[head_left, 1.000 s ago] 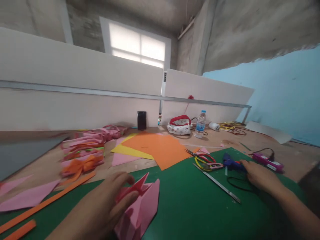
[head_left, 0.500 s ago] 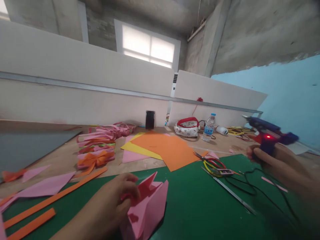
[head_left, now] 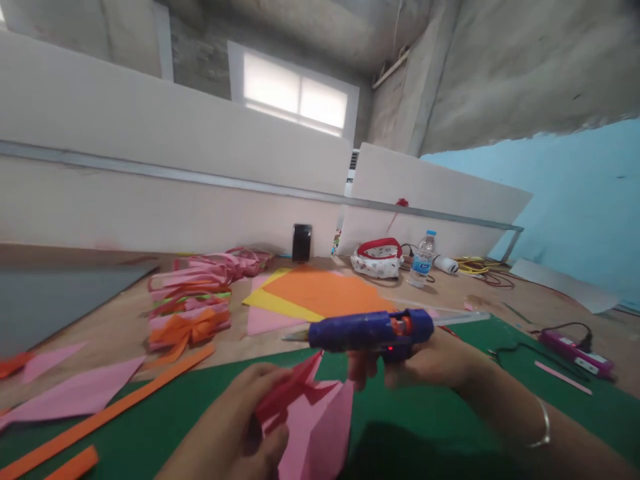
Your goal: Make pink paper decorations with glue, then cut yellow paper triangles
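A blue hot glue gun (head_left: 350, 331) with a lit red light is gripped in my right hand (head_left: 425, 360), its nozzle pointing left. A clear glue stick (head_left: 463, 319) juts from its rear. Below the nozzle, a folded pink paper piece (head_left: 320, 427) stands on the green mat, its top edges spread apart. My left hand (head_left: 250, 413) pinches the left flap of this piece between thumb and fingers. The gun hangs above the paper; I cannot tell whether the nozzle touches anything.
Orange strips (head_left: 120, 407) and pink paper scraps (head_left: 85, 393) lie at left. Pink and orange paper bows (head_left: 190, 323) are piled behind them. Orange sheets (head_left: 325, 293), a phone (head_left: 302, 243), a pouch (head_left: 377, 259), a water bottle (head_left: 423, 259) and a purple power strip (head_left: 575, 353) are farther back and right.
My right hand has brought the glue gun from the far right to above the pink paper. My left hand and the paper have shifted slightly right.
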{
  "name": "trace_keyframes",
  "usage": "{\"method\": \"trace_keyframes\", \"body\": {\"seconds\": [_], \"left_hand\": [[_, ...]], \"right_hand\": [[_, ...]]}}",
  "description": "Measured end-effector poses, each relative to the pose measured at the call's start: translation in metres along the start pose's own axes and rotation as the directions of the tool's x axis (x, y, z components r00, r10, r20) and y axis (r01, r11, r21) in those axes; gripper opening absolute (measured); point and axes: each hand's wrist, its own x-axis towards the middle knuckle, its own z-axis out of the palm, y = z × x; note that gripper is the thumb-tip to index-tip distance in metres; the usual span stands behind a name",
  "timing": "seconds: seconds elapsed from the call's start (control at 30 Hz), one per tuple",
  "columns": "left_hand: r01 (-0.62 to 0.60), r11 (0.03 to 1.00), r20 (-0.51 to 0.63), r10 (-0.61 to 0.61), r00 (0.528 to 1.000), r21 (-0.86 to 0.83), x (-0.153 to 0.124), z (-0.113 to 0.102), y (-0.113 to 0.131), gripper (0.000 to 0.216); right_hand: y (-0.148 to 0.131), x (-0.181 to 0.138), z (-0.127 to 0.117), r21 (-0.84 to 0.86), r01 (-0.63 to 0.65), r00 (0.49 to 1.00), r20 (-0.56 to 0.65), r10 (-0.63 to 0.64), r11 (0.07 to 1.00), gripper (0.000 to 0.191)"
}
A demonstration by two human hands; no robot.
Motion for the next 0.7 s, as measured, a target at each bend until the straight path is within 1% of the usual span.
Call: {"method": "trace_keyframes", "body": {"seconds": [0.03,0.07,0.13,0.2,0.27,0.33,0.43,0.57,0.63,0.7], "left_hand": [[0.020,1.000,0.034,-0.020,0.999,0.008,0.001,-0.003,0.004,0.031],[0.036,0.999,0.076,-0.038,0.996,0.015,0.002,-0.006,0.008,0.033],[0.060,0.998,0.139,-0.062,0.988,0.019,0.003,-0.010,0.014,0.036],[0.060,0.998,0.176,-0.058,0.983,-0.002,0.002,-0.011,0.018,0.040],[0.039,0.999,0.193,-0.031,0.981,-0.037,-0.001,-0.010,0.019,0.044],[0.018,0.998,0.161,-0.009,0.987,-0.057,-0.005,-0.008,0.018,0.046],[-0.034,0.999,0.060,0.035,0.998,-0.029,-0.010,-0.004,0.014,0.048],[-0.209,0.977,0.049,0.207,0.977,0.037,-0.014,-0.001,0.011,0.053],[-0.221,0.974,0.015,0.220,0.975,0.055,-0.014,-0.001,0.013,0.052],[-0.199,0.977,-0.024,0.201,0.979,0.070,-0.015,0.000,0.015,0.048]], "right_hand": [[0.000,-0.002,-0.001,-0.028,-0.036,0.999,0.019,0.037,0.999,0.020],[-0.001,-0.005,-0.002,-0.061,-0.057,0.998,0.011,0.057,0.997,0.017],[-0.004,-0.009,-0.005,-0.134,-0.054,0.999,0.003,0.055,0.990,0.022],[-0.008,-0.011,-0.007,-0.200,0.026,0.998,0.069,-0.012,0.980,0.033],[-0.012,-0.012,-0.007,-0.260,0.076,0.989,0.142,-0.040,0.963,0.039],[-0.016,-0.013,-0.006,-0.315,0.054,0.987,0.161,-0.003,0.947,0.037],[-0.020,-0.015,-0.006,-0.382,-0.019,0.985,0.150,0.082,0.924,0.036],[-0.020,-0.013,-0.005,-0.444,-0.020,0.987,0.136,0.090,0.896,0.039],[-0.020,-0.011,-0.004,-0.450,-0.022,0.984,0.147,0.098,0.893,0.039],[-0.019,-0.010,-0.002,-0.439,-0.018,0.983,0.156,0.096,0.898,0.037]]}}
